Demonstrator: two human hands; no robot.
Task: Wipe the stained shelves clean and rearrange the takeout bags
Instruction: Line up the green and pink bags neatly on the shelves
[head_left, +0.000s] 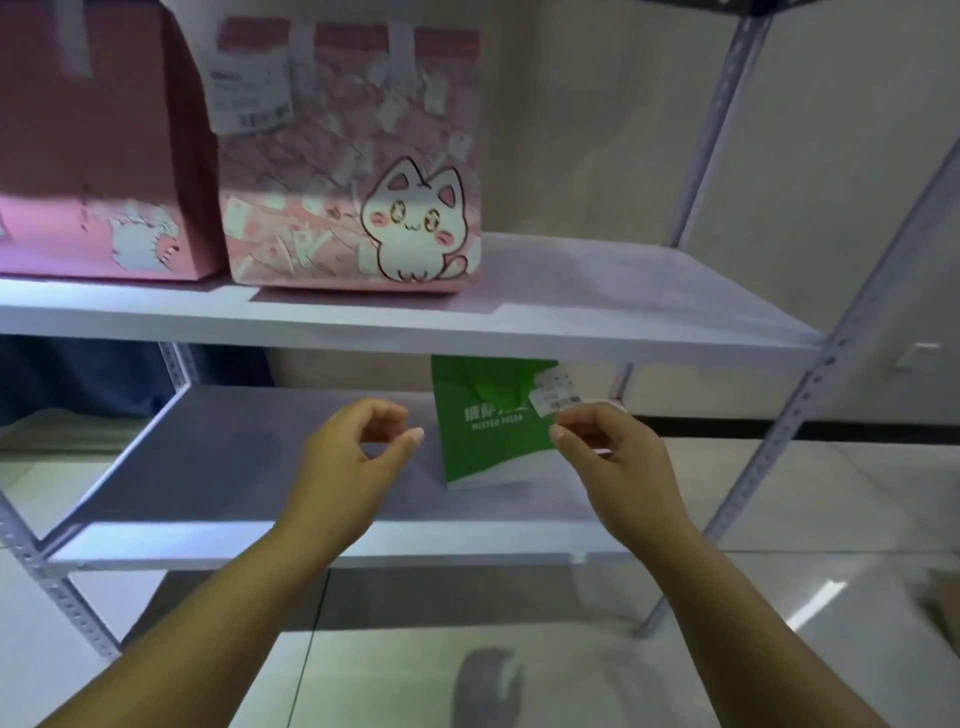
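Observation:
A green takeout bag (483, 441) with a white receipt (553, 397) stands on the lower shelf (218, 467), its top hidden behind the upper shelf (597, 312). My left hand (353, 457) hovers just left of the bag, fingers curled apart and holding nothing. My right hand (608, 457) is at the bag's right edge, thumb and forefinger pinched together just under the receipt. A sliver of white shows around those fingers, and I cannot tell whether they grip anything. Two pink bags stand on the upper shelf: a plain one (98, 145) at the left and a cat-print one (353, 171).
The rack has grey perforated metal posts (800, 415) at its corners. A beige wall stands behind it and a glossy tiled floor (467, 649) lies below. The right half of the upper shelf and the left half of the lower shelf are bare.

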